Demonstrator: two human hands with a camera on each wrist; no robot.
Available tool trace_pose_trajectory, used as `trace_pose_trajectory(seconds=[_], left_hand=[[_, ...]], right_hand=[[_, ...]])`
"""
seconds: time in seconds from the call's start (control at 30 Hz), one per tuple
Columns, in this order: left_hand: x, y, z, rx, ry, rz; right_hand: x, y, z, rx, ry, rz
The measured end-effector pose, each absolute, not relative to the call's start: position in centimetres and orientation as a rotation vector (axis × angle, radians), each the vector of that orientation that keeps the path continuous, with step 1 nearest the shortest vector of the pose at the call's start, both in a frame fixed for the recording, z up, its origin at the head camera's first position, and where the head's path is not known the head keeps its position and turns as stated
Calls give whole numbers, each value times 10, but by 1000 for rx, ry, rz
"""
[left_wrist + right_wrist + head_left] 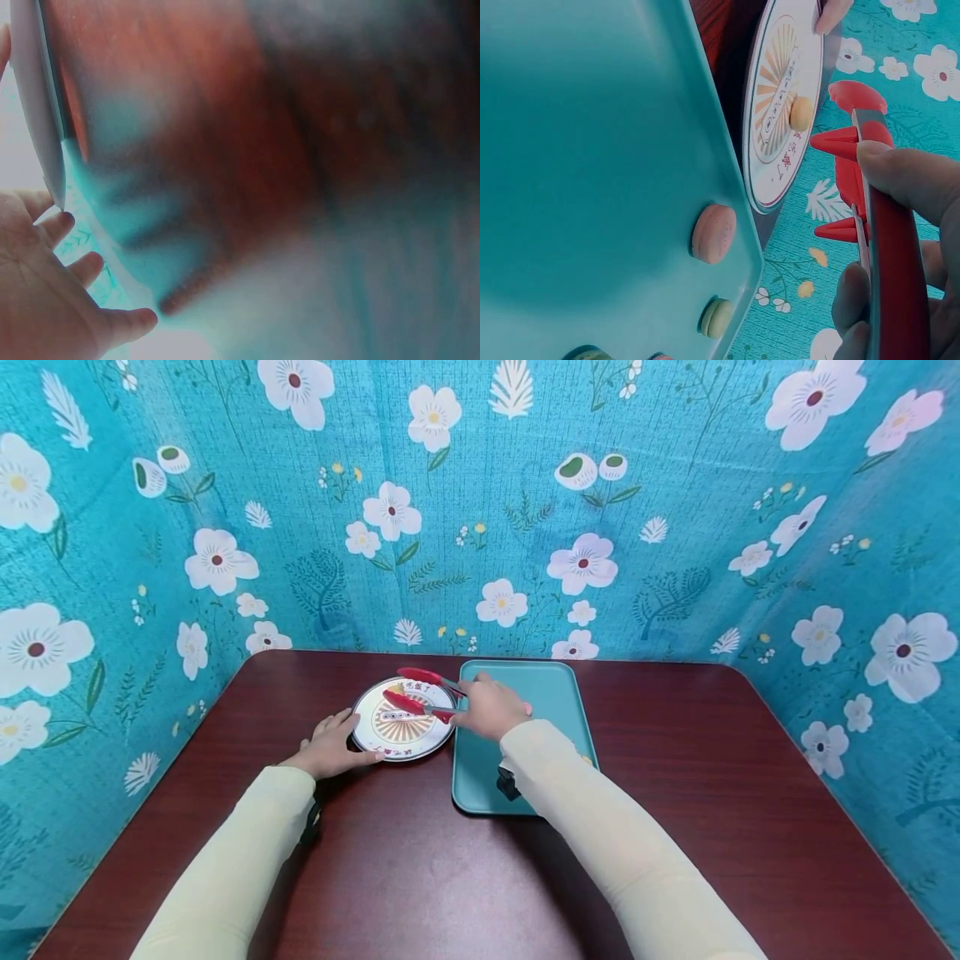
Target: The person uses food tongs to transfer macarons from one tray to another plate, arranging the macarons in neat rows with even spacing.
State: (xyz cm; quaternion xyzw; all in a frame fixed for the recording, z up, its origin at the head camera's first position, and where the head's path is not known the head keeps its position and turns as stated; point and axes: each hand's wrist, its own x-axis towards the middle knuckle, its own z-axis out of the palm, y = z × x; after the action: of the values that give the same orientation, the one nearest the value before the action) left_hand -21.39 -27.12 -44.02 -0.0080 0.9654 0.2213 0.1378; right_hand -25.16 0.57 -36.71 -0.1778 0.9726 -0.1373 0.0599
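My right hand (pixel 491 708) grips red-and-metal tongs (pixel 889 247) above the plate, their red tips spread apart. A yellow macaron (pixel 801 114) lies on the round white plate (pixel 367 727), which bears a sunburst pattern and red writing. In the head view it shows close to the tong tips. At the plate's left rim, my left hand (pixel 330 750) rests with its thumb along the near edge and its other fingers spread along the side. The left wrist view shows the plate's edge (pixel 34 97) touching those spread fingers.
Right of the plate lies a teal tray (pixel 480 777), partly under my right forearm. It carries a pink macaron (pixel 714 233), a pale yellow-green macaron (pixel 716 319) and others cut off by the frame. A floral curtain (pixel 480 527) hangs behind the dark wooden table (pixel 405 877).
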Motion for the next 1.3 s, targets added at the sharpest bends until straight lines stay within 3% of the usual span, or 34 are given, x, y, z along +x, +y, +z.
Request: trace_pose_trajectory(seconds=[1.3], left_hand=[[-211,-269,-437,-18,2790,665]], right_hand=[[-225,45,-355,-650,3070,-490]])
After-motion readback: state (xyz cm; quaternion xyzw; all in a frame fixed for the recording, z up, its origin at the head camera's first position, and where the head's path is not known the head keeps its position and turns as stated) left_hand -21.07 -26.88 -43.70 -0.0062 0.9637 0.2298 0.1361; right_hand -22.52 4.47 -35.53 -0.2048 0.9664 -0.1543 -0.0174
